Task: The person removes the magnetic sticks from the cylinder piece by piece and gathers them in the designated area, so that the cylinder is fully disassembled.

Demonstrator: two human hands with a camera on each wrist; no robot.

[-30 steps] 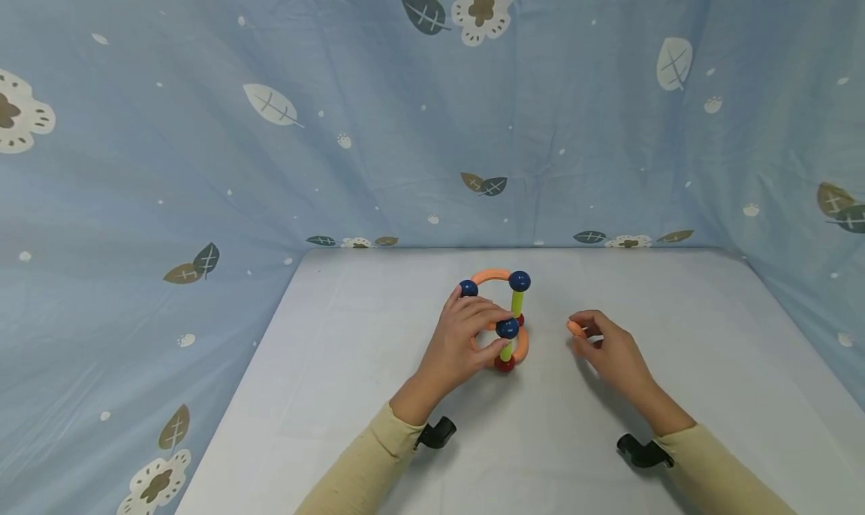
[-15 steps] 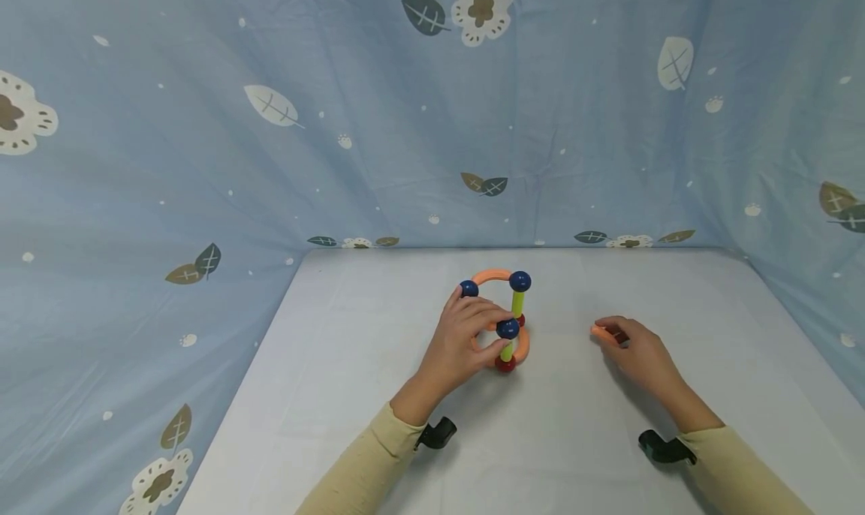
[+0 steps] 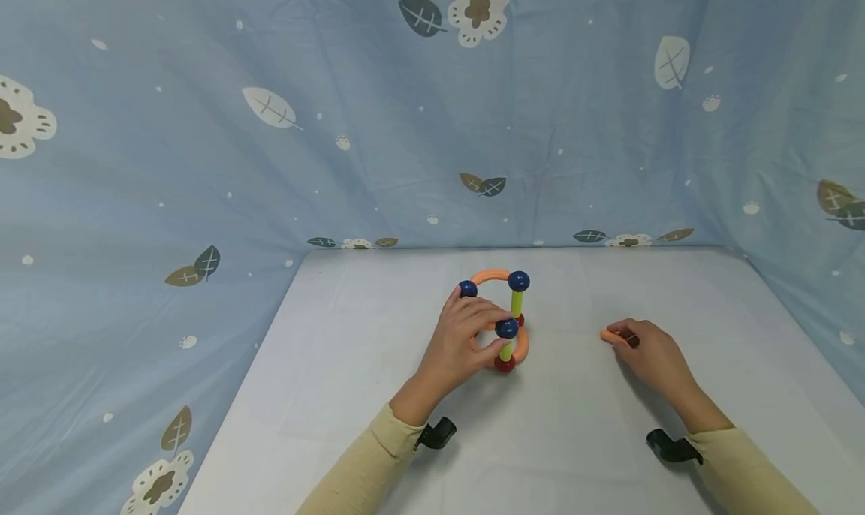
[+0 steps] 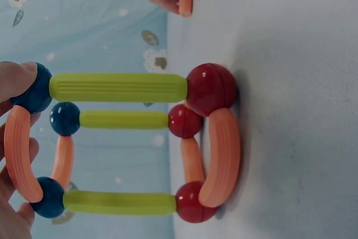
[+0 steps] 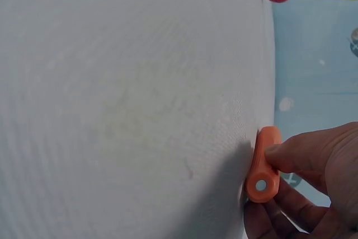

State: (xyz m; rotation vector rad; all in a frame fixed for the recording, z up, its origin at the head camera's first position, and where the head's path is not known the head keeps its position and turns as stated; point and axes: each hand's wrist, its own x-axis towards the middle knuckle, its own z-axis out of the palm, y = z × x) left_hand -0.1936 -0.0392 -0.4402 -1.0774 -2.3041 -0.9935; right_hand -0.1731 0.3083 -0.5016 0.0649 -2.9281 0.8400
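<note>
My left hand [image 3: 459, 338] grips the top of a small frame of magnetic sticks and balls, with thumb and index finger on a blue ball [image 3: 507, 328]. In the left wrist view, upright green rods [image 4: 118, 87] join blue balls above to red balls [image 4: 212, 89] below. Curved orange rods [image 4: 224, 158] link the balls at both levels. Well to the right, my right hand [image 3: 654, 359] pinches a loose curved orange rod [image 5: 263, 163] low at the table surface. A round silvery spot shows on that rod's end in the right wrist view.
Both hands are over a white-covered table [image 3: 338, 425]. Behind it hangs a blue curtain [image 3: 378, 109] printed with leaves and flowers. A black wrist camera [image 3: 438, 433] sits at the left cuff, and another black camera [image 3: 672, 447] at the right.
My right hand has moved right, away from the frame, carrying the curved orange rod down towards the table. The left hand and the frame have stayed in place.
</note>
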